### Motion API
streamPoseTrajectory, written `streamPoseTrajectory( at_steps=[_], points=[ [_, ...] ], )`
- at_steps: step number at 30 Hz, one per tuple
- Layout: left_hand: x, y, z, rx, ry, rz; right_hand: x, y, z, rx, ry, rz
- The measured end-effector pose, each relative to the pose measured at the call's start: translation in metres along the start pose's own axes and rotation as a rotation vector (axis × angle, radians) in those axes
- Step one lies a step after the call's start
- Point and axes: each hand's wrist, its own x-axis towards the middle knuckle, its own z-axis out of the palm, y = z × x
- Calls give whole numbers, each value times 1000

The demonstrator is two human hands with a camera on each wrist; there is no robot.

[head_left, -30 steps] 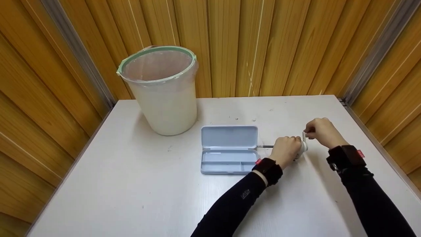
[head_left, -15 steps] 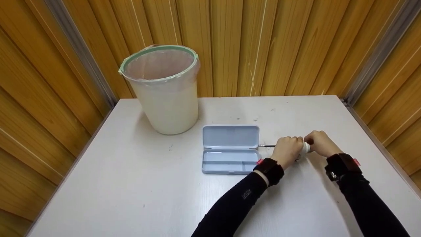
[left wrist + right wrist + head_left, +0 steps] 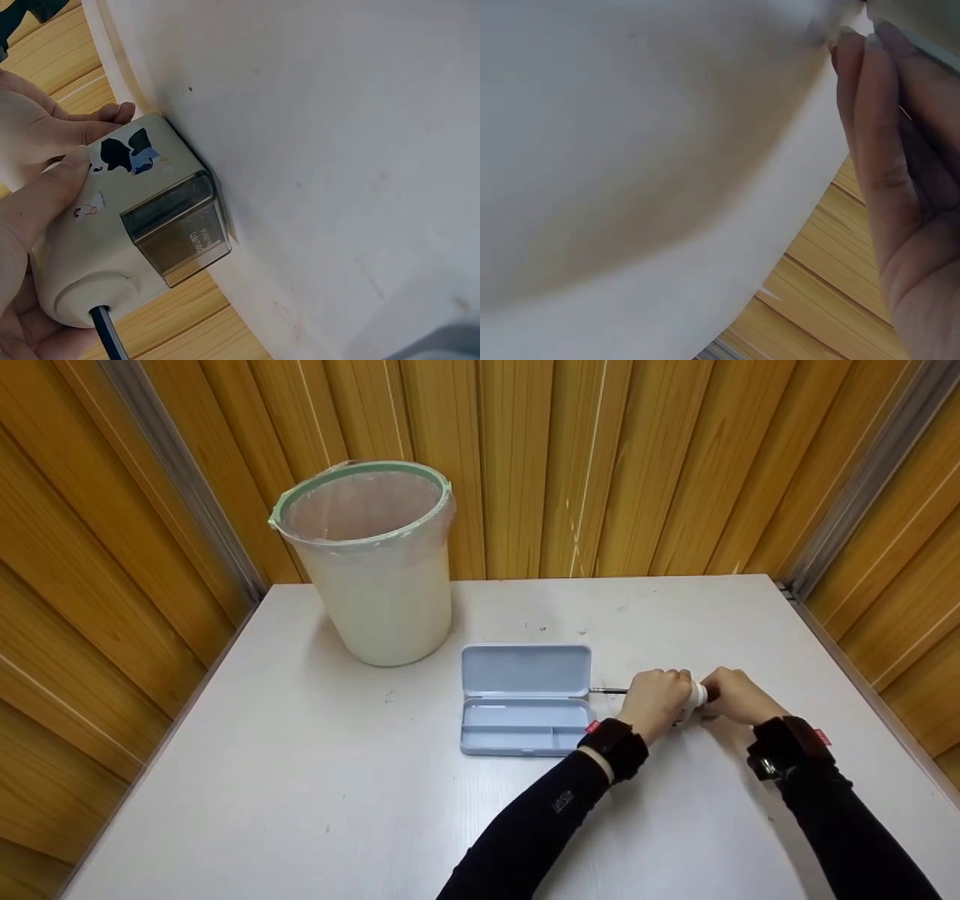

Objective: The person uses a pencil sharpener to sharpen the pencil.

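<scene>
In the head view my left hand (image 3: 656,701) grips a white crank pencil sharpener (image 3: 699,695). Its pale body (image 3: 90,247), printed with small dark and blue pictures, fills the left of the left wrist view, my thumb lying across it. A clear brownish shavings drawer (image 3: 187,236) sits in its side. A dark pencil (image 3: 609,691) sticks out of the sharpener's hole toward the left. My right hand (image 3: 736,695) is at the opposite end, fingertips together on the crank, which the hand mostly hides. In the right wrist view the right fingers (image 3: 877,120) are bent together beside the sharpener's edge.
Left of the hands lies an open light-blue pencil case (image 3: 525,671) with divided compartments, close to the pencil's end. A tall whitish bin (image 3: 382,600) with a green rim and plastic liner stands at the back left. Wood-look panels (image 3: 510,472) enclose the white table (image 3: 315,780).
My right hand has come down and around with the crank, from above the sharpener's end to lower beside it. The left hand keeps its grip on the sharpener.
</scene>
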Motion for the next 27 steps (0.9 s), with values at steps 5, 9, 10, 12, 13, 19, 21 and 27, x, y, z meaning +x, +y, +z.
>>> streamPoseTrajectory(
  at_steps=[5,9,10,12,13,19,21,27],
  points=[
    [1,0,0,29,4,2,-10,-1,1,61,-42,14],
    [2,1,1,50,18,-7,-17,-6,0,84,-70,21],
    [2,1,1,51,19,-11,-19,-7,-1,92,-76,22],
    [2,1,0,43,17,-17,-23,-11,-2,99,-86,22],
    [2,1,0,41,13,-19,-24,-13,-3,102,-89,23],
    [1,1,-2,46,2,-20,-36,-26,-10,78,-70,17],
    [1,1,-2,51,2,-19,-39,-30,-12,56,-54,5],
    [0,2,-2,44,4,-14,-46,-41,-23,-24,13,-8]
  ],
)
